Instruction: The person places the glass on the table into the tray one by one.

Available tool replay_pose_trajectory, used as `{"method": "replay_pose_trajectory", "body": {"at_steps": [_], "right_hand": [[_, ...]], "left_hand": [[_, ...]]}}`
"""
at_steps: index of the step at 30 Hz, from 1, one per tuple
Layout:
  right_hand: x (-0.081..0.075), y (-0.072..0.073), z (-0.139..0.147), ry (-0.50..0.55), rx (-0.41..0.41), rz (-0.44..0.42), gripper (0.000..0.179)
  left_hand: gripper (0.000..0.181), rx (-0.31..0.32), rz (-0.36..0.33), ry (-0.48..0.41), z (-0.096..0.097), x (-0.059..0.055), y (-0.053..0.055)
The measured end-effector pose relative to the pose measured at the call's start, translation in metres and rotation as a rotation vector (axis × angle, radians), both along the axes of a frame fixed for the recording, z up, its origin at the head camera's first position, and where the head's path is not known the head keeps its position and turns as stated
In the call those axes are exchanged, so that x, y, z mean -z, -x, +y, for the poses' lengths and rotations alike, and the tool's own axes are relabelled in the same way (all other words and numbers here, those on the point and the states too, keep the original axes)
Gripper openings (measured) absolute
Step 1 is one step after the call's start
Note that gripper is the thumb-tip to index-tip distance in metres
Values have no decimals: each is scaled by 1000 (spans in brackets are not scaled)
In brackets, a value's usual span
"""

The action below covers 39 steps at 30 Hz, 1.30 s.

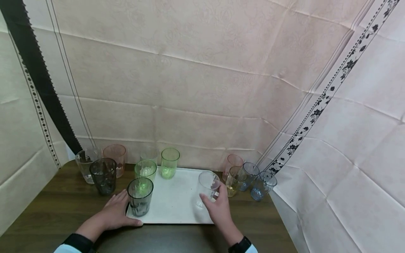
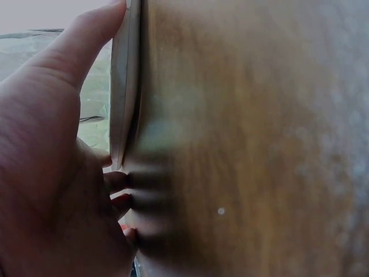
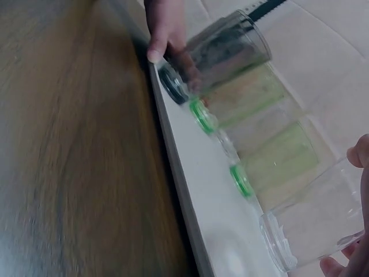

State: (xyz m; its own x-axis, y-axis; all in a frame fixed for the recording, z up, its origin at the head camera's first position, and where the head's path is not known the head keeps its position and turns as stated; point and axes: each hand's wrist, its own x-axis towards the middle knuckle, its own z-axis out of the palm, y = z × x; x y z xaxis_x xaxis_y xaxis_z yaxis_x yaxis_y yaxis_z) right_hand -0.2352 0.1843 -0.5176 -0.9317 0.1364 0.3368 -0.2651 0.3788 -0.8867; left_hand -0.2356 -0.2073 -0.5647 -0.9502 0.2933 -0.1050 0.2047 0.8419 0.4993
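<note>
My right hand (image 1: 220,207) grips a clear drinking glass (image 1: 205,184) from its right side, thumb and fingers about it, over the right part of a white tray (image 1: 180,202). In the right wrist view the base of this clear glass (image 3: 279,245) is close over the tray. My left hand (image 1: 116,213) rests at the tray's near left corner, thumb at the front edge and fingers spread along the left side. Beside it on the tray stands a grey glass (image 1: 140,203). Behind that are a green glass (image 1: 146,169), a clear glass (image 1: 148,153) and another green glass (image 1: 169,161).
On the wooden table (image 1: 50,211) left of the tray stand a dark glass (image 1: 103,179), a clear glass (image 1: 84,167) and a pink glass (image 1: 117,158). To the right are a pink glass (image 1: 234,160), a yellow glass (image 1: 232,184) and two blue glasses (image 1: 259,189). Cloth (image 1: 190,88) hangs behind.
</note>
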Motion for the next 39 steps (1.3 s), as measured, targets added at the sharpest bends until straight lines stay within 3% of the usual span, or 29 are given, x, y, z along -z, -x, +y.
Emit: {"method": "replay_pose_trajectory", "body": {"at_steps": [11, 21, 27, 39], "right_hand": [[-3, 14, -38, -46, -72, -27, 57], [-7, 30, -72, -41, -118, -64, 64], [-7, 40, -90, -47, -148, -67, 67], [-11, 59, -112, -83, -186, -12, 62]], "left_hand": [[140, 2, -3, -1, 0, 0, 0], [141, -5, -11, -3, -1, 7, 3], [143, -2, 21, 8, -1, 6, 1], [141, 5, 47, 4, -2, 7, 1]]}}
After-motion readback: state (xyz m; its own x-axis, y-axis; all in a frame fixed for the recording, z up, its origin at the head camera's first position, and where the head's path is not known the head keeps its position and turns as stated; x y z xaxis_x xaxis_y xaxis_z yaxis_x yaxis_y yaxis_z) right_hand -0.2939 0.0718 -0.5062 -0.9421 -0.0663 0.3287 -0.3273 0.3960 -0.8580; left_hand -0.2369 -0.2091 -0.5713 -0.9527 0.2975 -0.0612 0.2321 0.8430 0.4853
